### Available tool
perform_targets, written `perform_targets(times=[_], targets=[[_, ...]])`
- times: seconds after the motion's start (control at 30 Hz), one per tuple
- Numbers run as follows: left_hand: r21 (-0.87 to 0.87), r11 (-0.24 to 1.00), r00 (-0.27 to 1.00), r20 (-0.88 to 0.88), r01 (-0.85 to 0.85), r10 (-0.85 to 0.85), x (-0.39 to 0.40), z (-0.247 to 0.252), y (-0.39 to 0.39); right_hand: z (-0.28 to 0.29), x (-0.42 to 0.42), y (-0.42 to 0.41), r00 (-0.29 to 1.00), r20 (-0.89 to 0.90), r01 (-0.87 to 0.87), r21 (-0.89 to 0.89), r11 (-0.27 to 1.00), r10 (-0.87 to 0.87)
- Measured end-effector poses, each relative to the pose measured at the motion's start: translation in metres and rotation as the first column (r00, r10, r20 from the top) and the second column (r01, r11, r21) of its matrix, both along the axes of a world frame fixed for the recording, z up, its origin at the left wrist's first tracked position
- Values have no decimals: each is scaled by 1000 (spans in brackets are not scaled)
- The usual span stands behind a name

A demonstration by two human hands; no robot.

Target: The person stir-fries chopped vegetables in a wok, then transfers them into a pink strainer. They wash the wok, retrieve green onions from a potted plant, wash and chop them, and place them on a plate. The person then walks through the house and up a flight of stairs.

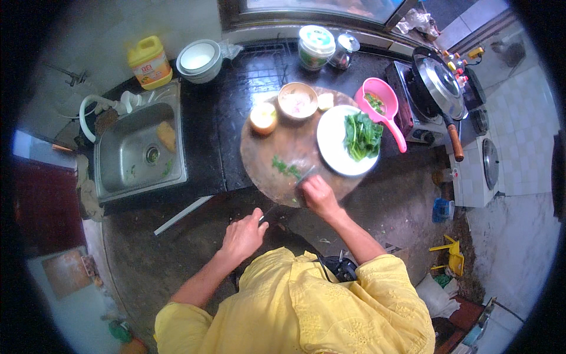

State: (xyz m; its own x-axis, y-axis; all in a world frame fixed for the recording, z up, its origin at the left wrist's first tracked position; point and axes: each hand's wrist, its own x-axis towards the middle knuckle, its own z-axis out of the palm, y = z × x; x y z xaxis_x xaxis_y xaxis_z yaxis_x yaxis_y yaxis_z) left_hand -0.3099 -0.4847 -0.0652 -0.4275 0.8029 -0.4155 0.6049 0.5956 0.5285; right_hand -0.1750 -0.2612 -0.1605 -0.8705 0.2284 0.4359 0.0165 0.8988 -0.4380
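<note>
My left hand [243, 234] is closed around a dark handle in front of the round wooden chopping board [261, 150]. A thin dark knife blade [273, 209] runs from it towards the board. My right hand [319, 197] is curled over the board's front edge, beside a blurred grey strip [306, 174] that looks like the blade's far part; its grip is hidden. Chopped green herbs [285, 167] lie on the board just left of that hand. A white plate [329, 144] of leafy greens [363, 136] rests on the board's right side.
A bowl with pale chopped pieces [297, 102], a smaller cup [263, 118] and a pale block [326, 101] sit at the board's back. A pink ladle [395, 129] lies beside the plate. Left is a steel sink [128, 150]; right, a gas stove [420, 128] with a lidded wok [437, 79].
</note>
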Motion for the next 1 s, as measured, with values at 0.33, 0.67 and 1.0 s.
perform_targets(times=[0.33, 0.67, 1.0], targets=[[-47, 999, 999, 31, 6, -5, 2, 7, 5, 4, 20, 1, 973, 101, 211, -39, 977, -207], [3, 1000, 1000, 21, 19, -19, 7, 6, 5, -1, 24, -1, 966, 89, 254, -151, 955, -242], [-30, 999, 998, 60, 25, -23, 8, 6, 12, -4, 23, 2, 950, 12, 308, -195, 931, -312]])
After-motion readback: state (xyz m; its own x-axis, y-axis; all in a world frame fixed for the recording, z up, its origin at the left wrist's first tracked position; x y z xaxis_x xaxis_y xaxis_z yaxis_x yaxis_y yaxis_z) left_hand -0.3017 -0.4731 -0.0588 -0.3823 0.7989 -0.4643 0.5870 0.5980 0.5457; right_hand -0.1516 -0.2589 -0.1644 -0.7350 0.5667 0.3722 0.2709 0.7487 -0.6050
